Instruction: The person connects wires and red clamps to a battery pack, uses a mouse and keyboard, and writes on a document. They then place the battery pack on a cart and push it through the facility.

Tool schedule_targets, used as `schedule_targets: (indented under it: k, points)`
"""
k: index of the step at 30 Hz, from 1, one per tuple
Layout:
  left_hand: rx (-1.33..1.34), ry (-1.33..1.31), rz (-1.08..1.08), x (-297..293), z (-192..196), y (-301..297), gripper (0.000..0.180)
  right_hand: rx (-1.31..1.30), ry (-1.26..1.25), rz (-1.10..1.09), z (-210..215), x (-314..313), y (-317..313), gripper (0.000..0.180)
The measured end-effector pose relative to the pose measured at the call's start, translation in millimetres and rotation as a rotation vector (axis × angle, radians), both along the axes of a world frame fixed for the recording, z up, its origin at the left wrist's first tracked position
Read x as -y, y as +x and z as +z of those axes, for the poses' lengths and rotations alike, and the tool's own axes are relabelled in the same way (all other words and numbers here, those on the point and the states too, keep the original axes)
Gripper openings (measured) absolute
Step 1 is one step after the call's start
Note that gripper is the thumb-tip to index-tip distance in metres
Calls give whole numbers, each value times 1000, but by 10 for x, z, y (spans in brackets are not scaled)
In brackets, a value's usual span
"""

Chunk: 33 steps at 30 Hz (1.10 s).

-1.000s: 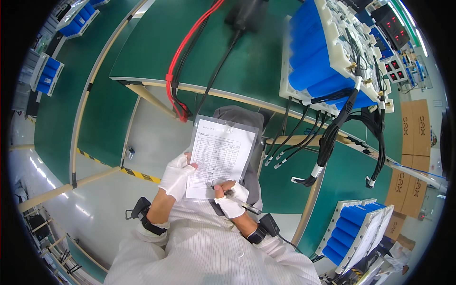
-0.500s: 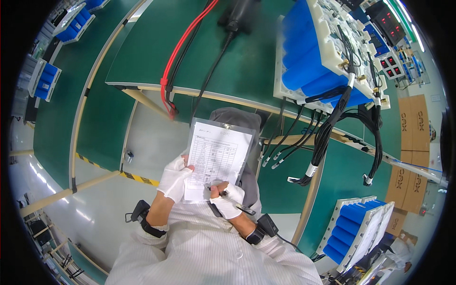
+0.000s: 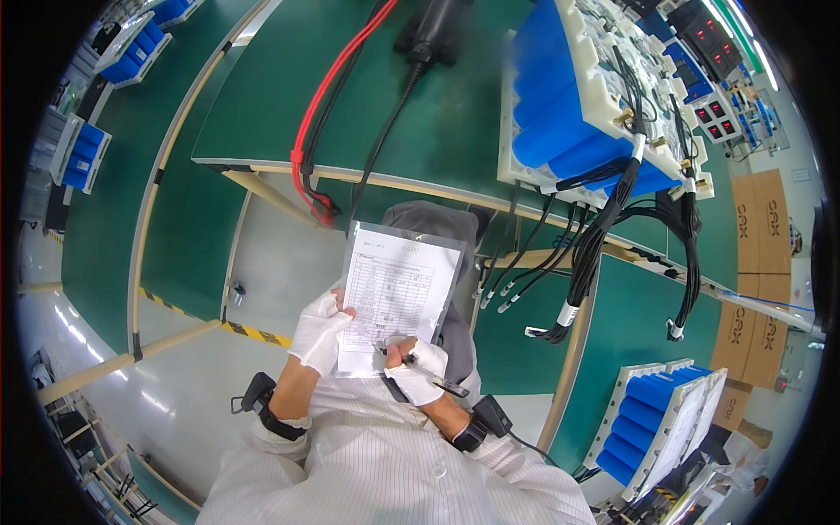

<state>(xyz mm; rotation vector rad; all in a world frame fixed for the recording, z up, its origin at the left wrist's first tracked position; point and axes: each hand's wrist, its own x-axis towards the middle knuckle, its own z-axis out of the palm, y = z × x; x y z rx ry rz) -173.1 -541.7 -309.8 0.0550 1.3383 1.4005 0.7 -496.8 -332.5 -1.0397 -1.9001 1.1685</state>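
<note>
A printed form (image 3: 395,280) with a table on it lies in a clear sleeve over my lap, tilted slightly. My left hand (image 3: 320,332), in a white fingerless glove, grips its left edge with the thumb on top. My right hand (image 3: 418,372), gloved the same way, is closed round a dark pen (image 3: 448,385) whose back end points to the lower right. The pen's tip is at the lower part of the form; whether it touches the paper I cannot tell.
Ahead is a green workbench (image 3: 262,122) with red cables (image 3: 320,96) and a black power adapter (image 3: 430,35). A blue battery pack (image 3: 547,96) stands there, its black wire bundles (image 3: 604,236) hanging over the edge. Another pack (image 3: 639,429) is at lower right, near cardboard boxes (image 3: 759,223).
The bench and the battery pack sit slightly farther left in view. Both hands keep their hold on the form and the pen, with hardly any movement.
</note>
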Motion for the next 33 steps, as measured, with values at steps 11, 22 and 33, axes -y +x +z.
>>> schedule_targets:
  k: [11,22,33]
  points:
    - [-8,-17,-7,9,-22,-5,37,-7,-21,-17,18,6,-4,23]
    - [-18,-37,20,-31,85,23,36,7,-63,15,34,-10,1,25]
    - [-430,28,-136,288,46,-142,25,-588,-429,-521,790,-272,738,21]
